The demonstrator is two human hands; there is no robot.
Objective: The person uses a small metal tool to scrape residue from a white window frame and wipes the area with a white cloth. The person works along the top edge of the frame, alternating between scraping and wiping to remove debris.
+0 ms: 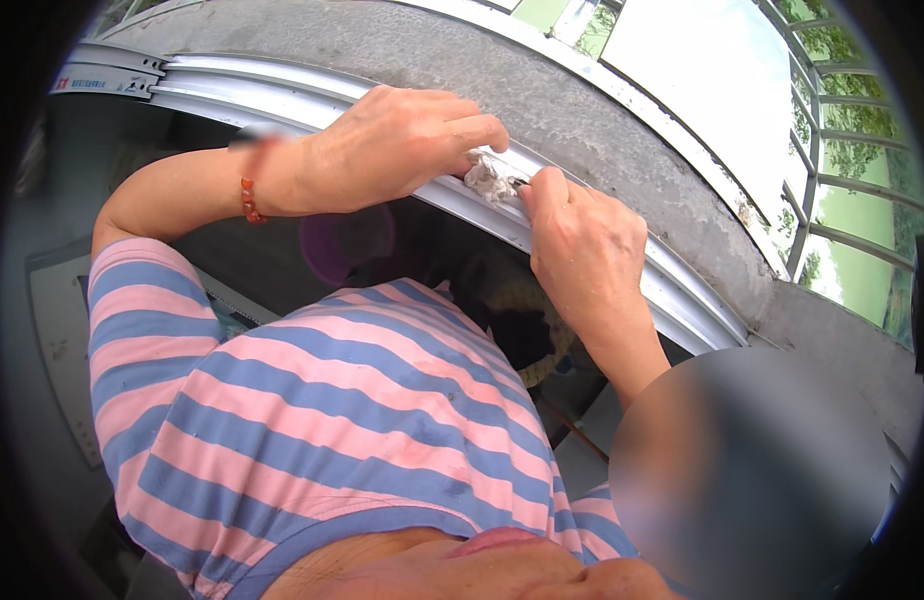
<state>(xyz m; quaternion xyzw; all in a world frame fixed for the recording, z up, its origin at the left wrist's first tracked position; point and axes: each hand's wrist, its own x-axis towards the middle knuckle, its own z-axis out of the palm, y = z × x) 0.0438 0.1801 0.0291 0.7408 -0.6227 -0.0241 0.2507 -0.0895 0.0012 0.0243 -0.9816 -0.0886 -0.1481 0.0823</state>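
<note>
A crumpled, whitish wad (492,177), possibly cloth or tissue, lies between my hands over a groove of the white metal window track (274,97). My left hand (402,146) reaches across from the left, its fingertips pinching the wad's near side, with a red beaded bracelet (249,199) at the wrist. Against the wad's other side, my right hand (588,244) has its thumb and forefinger together on a small dark bit; what exactly it grips is partly hidden by the fingers.
Beyond the track runs a rough concrete ledge (462,64), with metal railings (867,187) farther out at the right. A purple round container (348,244) stands low below the track. Taped or printed writing marks the frame's left end (105,81).
</note>
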